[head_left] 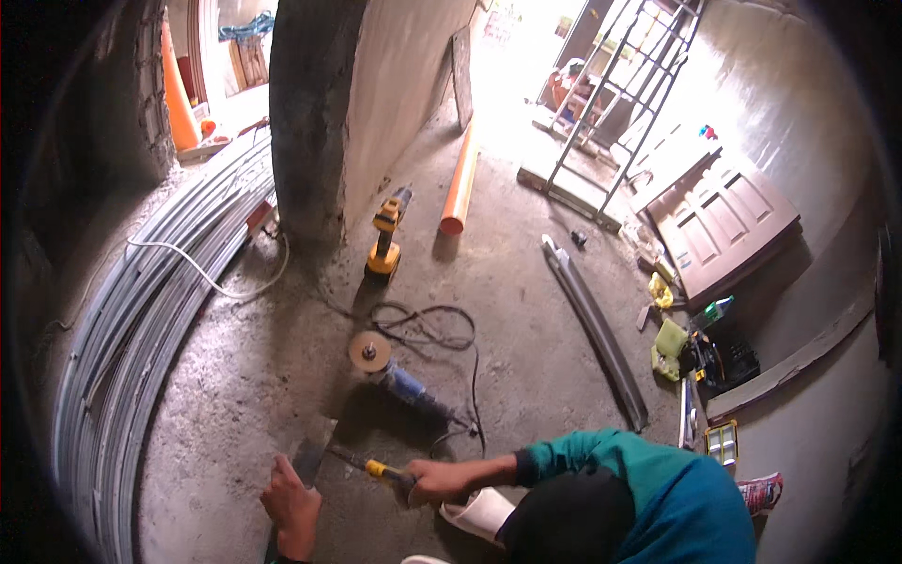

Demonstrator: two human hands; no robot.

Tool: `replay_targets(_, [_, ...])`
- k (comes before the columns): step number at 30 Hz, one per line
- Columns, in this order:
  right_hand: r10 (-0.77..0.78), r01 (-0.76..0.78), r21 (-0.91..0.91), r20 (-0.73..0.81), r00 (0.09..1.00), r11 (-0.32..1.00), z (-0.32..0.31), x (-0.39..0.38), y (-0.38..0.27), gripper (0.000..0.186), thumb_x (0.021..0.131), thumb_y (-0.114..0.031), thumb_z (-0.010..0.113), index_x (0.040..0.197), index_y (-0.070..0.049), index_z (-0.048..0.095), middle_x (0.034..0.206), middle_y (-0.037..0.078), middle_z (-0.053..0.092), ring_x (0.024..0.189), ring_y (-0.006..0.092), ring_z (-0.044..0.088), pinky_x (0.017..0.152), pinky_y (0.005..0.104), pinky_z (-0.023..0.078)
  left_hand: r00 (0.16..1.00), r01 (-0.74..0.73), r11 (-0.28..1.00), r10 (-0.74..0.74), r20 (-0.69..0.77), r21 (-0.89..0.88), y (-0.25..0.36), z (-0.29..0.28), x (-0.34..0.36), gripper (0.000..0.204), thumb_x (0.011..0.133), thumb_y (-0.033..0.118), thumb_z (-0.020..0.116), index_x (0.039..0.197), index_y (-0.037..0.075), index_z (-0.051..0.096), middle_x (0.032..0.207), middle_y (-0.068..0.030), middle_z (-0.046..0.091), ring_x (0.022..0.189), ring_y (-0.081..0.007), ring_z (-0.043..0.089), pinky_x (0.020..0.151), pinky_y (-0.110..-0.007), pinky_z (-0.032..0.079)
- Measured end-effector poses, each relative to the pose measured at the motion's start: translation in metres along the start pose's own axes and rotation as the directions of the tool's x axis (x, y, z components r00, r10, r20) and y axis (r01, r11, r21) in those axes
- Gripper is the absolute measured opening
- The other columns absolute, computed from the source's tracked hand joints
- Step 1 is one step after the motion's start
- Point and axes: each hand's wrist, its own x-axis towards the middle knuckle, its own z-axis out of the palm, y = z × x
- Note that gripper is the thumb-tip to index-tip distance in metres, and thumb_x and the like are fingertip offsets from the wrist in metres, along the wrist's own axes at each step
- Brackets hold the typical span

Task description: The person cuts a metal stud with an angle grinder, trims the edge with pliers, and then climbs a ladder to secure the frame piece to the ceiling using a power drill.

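Step in hand: the person is crouching over the concrete floor [526, 310] and working a small flat metal piece [310, 461] with a hammer [362, 462]; judging by the pose, a blow is either landing or being lined up.
Right hand: the right hand [440, 479] is clenching around the yellow-and-black grip of the hammer, whose shaft is running leftward so that the head is sitting at or just above the metal piece; whether head and metal are touching I cannot tell.
Left hand: the left hand [291, 508] is pressing against the lower edge of the metal piece and steadying it, fingers curled; how fully they are wrapping it I cannot tell.
Where the work lies: the metal piece is lying flat on the floor near the lower edge of the view, just in front of the person's knee and white shoe [479, 515].
Close by: an angle grinder [395, 371] is resting just beyond the hammer, disc up, its black cord [432, 329] looping behind.
Farther off: a yellow drill [385, 235] is standing near the pillar [305, 113], and a bundle of grey rods [141, 310] is curving along the left.
Next move calls for: probably a controlled strike that keeps clear of the steadying fingers, with the piece held from skidding.
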Motion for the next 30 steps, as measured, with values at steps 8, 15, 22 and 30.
replay_targets(8, [-0.675, 0.394, -0.716, -0.145, 0.724, 0.576, 0.011, 0.046, 0.075, 0.041, 0.073, -0.008, 0.063, 0.114, -0.006, 0.061, 0.112, 0.021, 0.051, 0.101, 0.0361, 0.055, 0.087, 0.0402, 0.047, 0.758, -0.186, 0.537, 0.612, 0.228, -0.823, -0.072, 0.020, 0.028, 0.072, 0.053, 0.026, 0.080, 0.115, -0.001, 0.053, 0.088, -0.0118, 0.059, 0.082, -0.0206, 0.055, 0.077, -0.032, 0.045])
replay_targets(15, [-0.581, 0.380, -0.609, -0.168, 0.797, 0.697, 0.061, 0.072, 0.050, 0.047, 0.063, 0.006, 0.060, 0.108, -0.008, 0.059, 0.121, 0.018, 0.044, 0.108, 0.0363, 0.049, 0.092, 0.0406, 0.041, 0.798, -0.032, 0.687, 0.455, 0.395, -0.726, -0.097, -0.014, -0.003, 0.049, 0.058, 0.015, 0.069, 0.100, -0.003, 0.052, 0.076, -0.0104, 0.056, 0.070, -0.0197, 0.053, 0.067, -0.032, 0.046])
replay_targets(22, [-0.606, 0.400, -0.600, -0.184, 0.774, 0.693, 0.056, 0.067, 0.053, 0.049, 0.060, 0.007, 0.058, 0.106, -0.008, 0.059, 0.116, 0.018, 0.045, 0.105, 0.0366, 0.050, 0.086, 0.0404, 0.044, 0.852, -0.095, 0.622, 0.454, 0.259, -0.777, -0.092, 0.003, -0.006, 0.049, 0.057, 0.016, 0.069, 0.100, -0.002, 0.053, 0.077, -0.0153, 0.058, 0.072, -0.0247, 0.057, 0.068, -0.034, 0.047])
replay_targets(30, [-0.333, 0.097, -0.613, -0.284, 0.899, 0.784, 0.060, 0.058, 0.048, 0.038, 0.063, 0.003, 0.058, 0.100, -0.005, 0.060, 0.095, 0.014, 0.054, 0.088, 0.0291, 0.057, 0.072, 0.0349, 0.046, 0.982, -0.141, 0.989, 0.134, -0.131, -0.046, -0.073, 0.039, -0.014, 0.046, 0.066, 0.015, 0.073, 0.101, 0.005, 0.045, 0.079, -0.0149, 0.059, 0.069, -0.0330, 0.063, 0.064, -0.043, 0.052])
